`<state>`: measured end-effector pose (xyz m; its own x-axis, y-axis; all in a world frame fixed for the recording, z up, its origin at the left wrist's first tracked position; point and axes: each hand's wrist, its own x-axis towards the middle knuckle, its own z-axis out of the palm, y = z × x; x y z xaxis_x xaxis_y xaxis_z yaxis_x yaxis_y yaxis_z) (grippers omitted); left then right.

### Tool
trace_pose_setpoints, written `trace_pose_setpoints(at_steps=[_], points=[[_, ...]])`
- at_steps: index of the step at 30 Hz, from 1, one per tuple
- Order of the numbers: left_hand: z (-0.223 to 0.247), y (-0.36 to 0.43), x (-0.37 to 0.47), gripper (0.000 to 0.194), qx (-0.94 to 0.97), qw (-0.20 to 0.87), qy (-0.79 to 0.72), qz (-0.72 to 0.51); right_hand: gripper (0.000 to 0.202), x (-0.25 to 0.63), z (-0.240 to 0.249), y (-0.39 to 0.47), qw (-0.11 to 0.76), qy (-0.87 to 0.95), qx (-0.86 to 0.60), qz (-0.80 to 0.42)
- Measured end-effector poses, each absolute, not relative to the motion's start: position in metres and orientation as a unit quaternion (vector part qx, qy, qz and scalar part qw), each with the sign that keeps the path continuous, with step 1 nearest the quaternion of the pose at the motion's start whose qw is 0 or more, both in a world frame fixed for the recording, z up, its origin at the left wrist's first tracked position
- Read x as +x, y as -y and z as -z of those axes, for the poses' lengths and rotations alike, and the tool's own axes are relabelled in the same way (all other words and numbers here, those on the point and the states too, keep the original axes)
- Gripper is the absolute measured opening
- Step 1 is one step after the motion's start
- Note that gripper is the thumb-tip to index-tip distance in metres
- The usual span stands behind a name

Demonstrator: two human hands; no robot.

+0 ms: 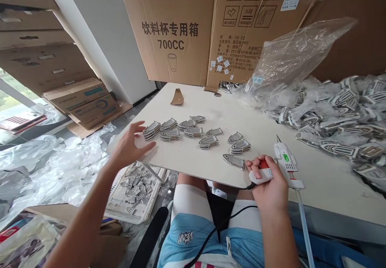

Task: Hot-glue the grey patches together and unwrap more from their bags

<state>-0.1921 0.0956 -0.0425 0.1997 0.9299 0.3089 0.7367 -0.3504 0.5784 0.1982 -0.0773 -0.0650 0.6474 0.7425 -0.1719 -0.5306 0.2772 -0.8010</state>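
My right hand (269, 183) is wrapped round the handle of a white hot glue gun (285, 159) with a red trigger and a green display. Its nozzle points up and away from me, and a long translucent glue stick (304, 227) sticks out of its rear. My left hand (129, 145) is open at the table's left side, thumb and fingers spread beside the leftmost stack of metal pieces (151, 131); whether it touches them I cannot tell. Several more small stacks of these pointed, frame-like pieces (208, 141) run across the tabletop. A single piece (233, 161) lies nearest the glue gun.
Bagged metal pieces (343, 111) are heaped on the right of the white table (187, 163). Cardboard boxes (177, 2) stand behind it. A tray (144, 215) of loose pieces sits low at left, near plastic wrapping (39, 171). A black cable (208, 240) crosses my lap.
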Motion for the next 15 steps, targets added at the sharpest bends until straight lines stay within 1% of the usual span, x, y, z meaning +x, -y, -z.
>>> trace_pose_setpoints(at_steps=[1,2,4,6,9,12,15], points=[[0.044,-0.097,-0.183,0.084,0.770,0.110,-0.562,-0.281,0.018,0.198,0.065,0.078,0.790,0.121,-0.446,-0.403],[0.046,-0.099,-0.176,0.078,0.774,0.075,-0.572,-0.260,0.019,0.198,0.065,0.078,0.789,0.124,-0.445,-0.405],[0.050,-0.103,-0.167,0.062,0.769,0.036,-0.587,-0.248,0.021,0.198,0.064,0.079,0.789,0.131,-0.441,-0.408],[0.052,-0.106,-0.165,0.053,0.760,0.028,-0.599,-0.250,0.023,0.197,0.064,0.079,0.790,0.133,-0.435,-0.411],[0.052,-0.105,-0.171,0.051,0.753,0.029,-0.605,-0.257,0.021,0.198,0.064,0.079,0.791,0.130,-0.430,-0.416],[0.051,-0.100,-0.183,0.051,0.725,0.063,-0.620,-0.293,0.019,0.199,0.065,0.080,0.790,0.131,-0.429,-0.418],[0.051,-0.096,-0.200,0.048,0.619,0.187,-0.648,-0.402,0.019,0.199,0.065,0.080,0.791,0.133,-0.427,-0.418]])
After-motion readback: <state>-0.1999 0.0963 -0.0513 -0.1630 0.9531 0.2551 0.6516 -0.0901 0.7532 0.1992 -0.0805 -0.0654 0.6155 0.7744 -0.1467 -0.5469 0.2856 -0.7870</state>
